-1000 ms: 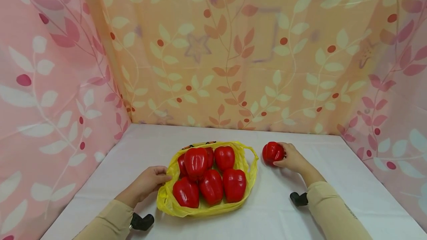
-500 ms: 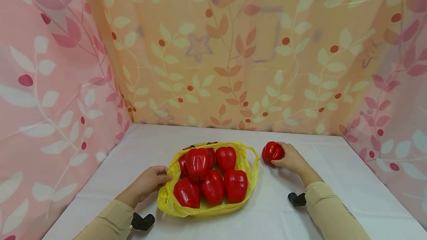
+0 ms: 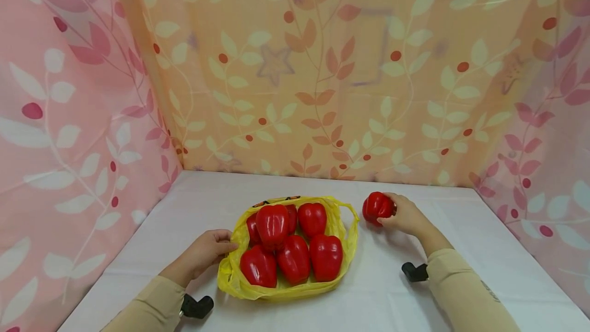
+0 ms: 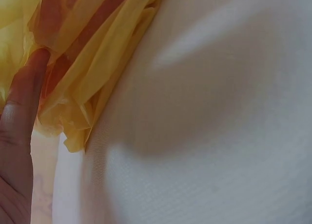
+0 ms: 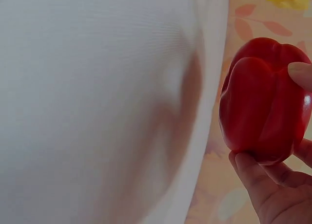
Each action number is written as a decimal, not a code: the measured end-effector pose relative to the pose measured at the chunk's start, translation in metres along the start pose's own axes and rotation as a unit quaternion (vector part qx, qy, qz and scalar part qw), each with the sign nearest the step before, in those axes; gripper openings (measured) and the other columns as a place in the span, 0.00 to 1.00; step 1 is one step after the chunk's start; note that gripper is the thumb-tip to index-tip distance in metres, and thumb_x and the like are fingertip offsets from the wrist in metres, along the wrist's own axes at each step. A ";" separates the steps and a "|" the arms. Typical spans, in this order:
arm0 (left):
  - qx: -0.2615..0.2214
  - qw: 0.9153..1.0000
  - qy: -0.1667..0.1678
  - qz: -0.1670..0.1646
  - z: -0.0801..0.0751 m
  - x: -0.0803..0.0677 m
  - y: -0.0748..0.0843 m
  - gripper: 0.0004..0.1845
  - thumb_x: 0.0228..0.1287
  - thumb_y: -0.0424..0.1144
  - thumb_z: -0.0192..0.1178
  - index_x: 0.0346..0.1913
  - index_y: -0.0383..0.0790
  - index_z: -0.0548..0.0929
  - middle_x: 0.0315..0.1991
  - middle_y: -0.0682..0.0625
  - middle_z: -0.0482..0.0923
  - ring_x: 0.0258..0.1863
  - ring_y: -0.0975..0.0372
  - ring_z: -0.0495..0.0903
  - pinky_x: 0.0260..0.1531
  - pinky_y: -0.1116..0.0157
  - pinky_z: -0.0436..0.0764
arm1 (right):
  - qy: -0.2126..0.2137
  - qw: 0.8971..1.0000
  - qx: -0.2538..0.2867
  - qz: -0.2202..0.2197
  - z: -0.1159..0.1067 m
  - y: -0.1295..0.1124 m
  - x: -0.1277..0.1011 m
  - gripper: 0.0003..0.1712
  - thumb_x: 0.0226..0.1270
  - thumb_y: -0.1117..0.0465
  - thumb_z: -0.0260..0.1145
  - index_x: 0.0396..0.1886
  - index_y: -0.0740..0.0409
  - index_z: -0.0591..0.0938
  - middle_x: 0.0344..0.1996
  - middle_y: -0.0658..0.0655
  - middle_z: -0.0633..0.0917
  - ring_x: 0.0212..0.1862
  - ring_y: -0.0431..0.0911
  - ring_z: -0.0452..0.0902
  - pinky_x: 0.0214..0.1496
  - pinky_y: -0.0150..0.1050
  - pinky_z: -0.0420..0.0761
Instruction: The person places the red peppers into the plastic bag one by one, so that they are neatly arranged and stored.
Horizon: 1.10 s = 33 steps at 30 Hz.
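A yellow plastic bag (image 3: 230, 281) lies open in the middle of the table, with several red bell peppers (image 3: 293, 259) piled in it. At its left rim my left hand (image 3: 205, 254) pinches the plastic between thumb and fingers. In the left wrist view the thumb (image 4: 24, 92) presses on the yellow film; the other fingers are hidden there. To the right of the bag, my right hand (image 3: 405, 215) grips a single red bell pepper (image 3: 375, 209) from its right side. The right wrist view shows this bell pepper (image 5: 263, 102) between thumb and fingertips, seemingly just off the table.
A white cloth covers the table (image 3: 373, 291). Pink floral curtains (image 3: 69, 132) stand at left and right, and an orange floral curtain (image 3: 295, 76) closes off the back. Black camera mounts (image 3: 197, 306) stick out from both wrists near the sleeves.
My right hand and the single bell pepper have risen slightly in the last half second. The left hand and the bag stay where they were.
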<state>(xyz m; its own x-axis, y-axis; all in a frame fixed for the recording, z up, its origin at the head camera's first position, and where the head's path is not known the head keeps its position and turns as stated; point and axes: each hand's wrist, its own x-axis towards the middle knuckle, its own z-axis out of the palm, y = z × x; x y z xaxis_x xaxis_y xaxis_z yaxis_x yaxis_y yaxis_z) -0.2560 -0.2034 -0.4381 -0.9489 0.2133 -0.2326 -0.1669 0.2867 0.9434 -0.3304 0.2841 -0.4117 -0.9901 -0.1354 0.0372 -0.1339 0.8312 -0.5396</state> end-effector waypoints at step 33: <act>0.002 1.000 -0.008 0.003 -0.001 0.000 0.002 0.17 0.58 0.42 0.61 0.44 0.33 0.78 0.38 0.46 0.79 0.34 0.58 0.77 0.39 0.63 0.80 | -0.077 0.972 0.086 -0.206 -0.016 -0.109 -0.008 0.43 0.45 0.61 0.74 0.63 0.52 0.66 0.52 0.52 0.74 0.51 0.52 0.72 0.49 0.47 0.78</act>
<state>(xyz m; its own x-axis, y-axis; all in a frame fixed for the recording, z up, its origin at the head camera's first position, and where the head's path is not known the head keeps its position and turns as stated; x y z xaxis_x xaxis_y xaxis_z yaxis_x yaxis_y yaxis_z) -0.2569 -0.2035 -0.4358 -0.9456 0.2300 -0.2299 -0.1593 0.2886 0.9441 -0.3080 0.2027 -0.3398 -0.8342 -0.5277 0.1602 -0.4954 0.5894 -0.6381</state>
